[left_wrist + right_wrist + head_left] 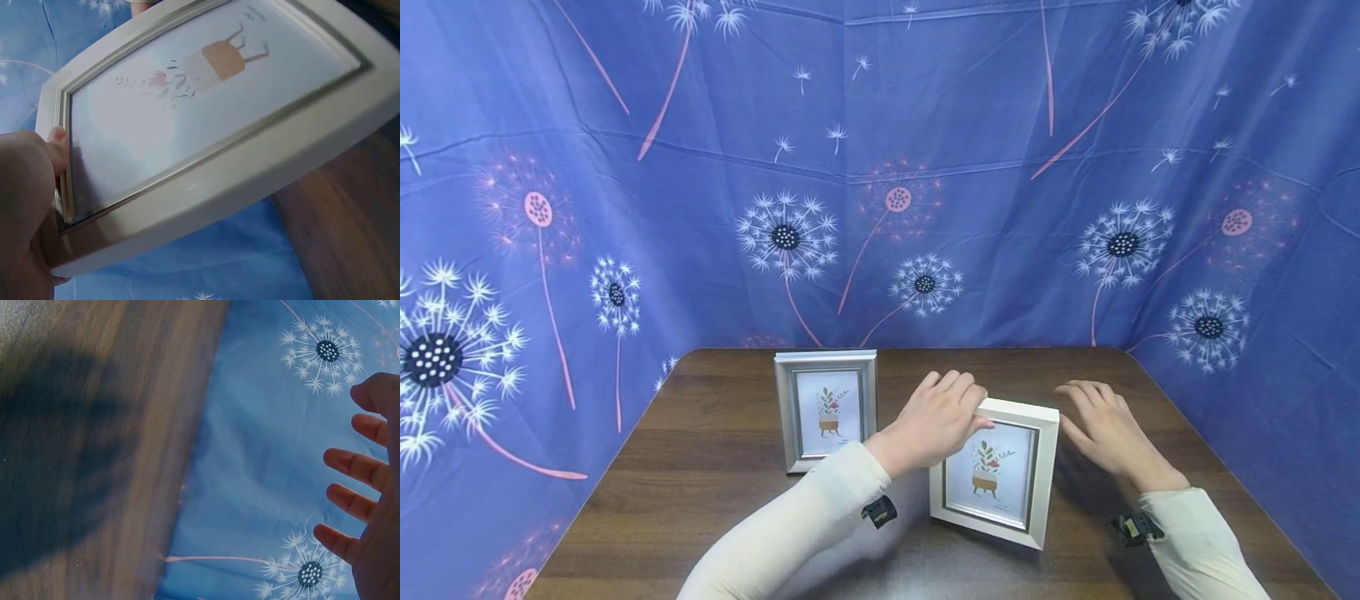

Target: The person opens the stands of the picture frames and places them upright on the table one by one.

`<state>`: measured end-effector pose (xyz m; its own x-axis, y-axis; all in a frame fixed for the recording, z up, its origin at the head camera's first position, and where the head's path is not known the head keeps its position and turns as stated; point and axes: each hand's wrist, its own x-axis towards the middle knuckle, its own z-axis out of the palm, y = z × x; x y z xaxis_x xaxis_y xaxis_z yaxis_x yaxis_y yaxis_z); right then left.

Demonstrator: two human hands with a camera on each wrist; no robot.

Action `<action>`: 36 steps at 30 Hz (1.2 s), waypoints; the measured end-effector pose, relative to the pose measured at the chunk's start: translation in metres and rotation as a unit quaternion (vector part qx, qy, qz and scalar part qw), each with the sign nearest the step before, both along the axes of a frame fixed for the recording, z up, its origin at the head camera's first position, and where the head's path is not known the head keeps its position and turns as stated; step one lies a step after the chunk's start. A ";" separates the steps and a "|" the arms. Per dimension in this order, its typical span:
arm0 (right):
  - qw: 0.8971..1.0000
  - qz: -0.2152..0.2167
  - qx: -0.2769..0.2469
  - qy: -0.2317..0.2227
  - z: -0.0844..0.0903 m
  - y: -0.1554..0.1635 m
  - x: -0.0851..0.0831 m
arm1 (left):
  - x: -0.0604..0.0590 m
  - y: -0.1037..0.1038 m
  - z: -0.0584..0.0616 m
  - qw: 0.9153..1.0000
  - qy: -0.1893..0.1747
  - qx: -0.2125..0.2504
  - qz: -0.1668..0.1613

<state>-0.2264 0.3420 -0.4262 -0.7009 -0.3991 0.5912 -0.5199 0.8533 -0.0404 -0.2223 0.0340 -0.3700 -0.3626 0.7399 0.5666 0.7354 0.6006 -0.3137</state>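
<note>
A white picture frame [996, 475] with a plant print stands tilted on the brown wooden table [715, 467]. My left hand [958, 408] grips its top left corner, fingers curled over the top edge. In the left wrist view the white frame [219, 125] fills the picture and my left hand [37, 181] holds its edge at the lower left. My right hand [1093, 417] hovers just right of the frame with fingers straight and holds nothing. The right wrist view shows my right hand [365, 478] with fingers spread above the table [94, 450].
A second, silver-grey picture frame [825, 410] with a similar print stands upright to the left, near the table's back edge. Blue cloth with a dandelion pattern [880, 167] hangs behind and on both sides of the table.
</note>
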 end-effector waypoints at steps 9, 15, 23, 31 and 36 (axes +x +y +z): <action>1.000 0.018 0.001 0.007 0.003 -0.004 -0.001 | 0.003 -0.010 0.010 0.999 -0.013 -0.001 -0.044; 1.000 0.027 -0.001 0.007 0.003 -0.007 0.001 | 0.003 -0.017 0.012 0.996 -0.034 0.006 -0.085; 0.999 0.035 0.001 0.017 0.004 -0.010 0.002 | 0.003 -0.021 0.011 0.994 -0.030 -0.004 -0.103; 0.999 0.043 0.008 0.022 0.005 -0.013 0.004 | 0.003 -0.027 0.010 0.989 -0.053 0.001 -0.135; 0.998 0.051 0.015 0.026 0.007 -0.015 0.005 | 0.000 -0.030 0.008 0.983 -0.053 0.019 -0.176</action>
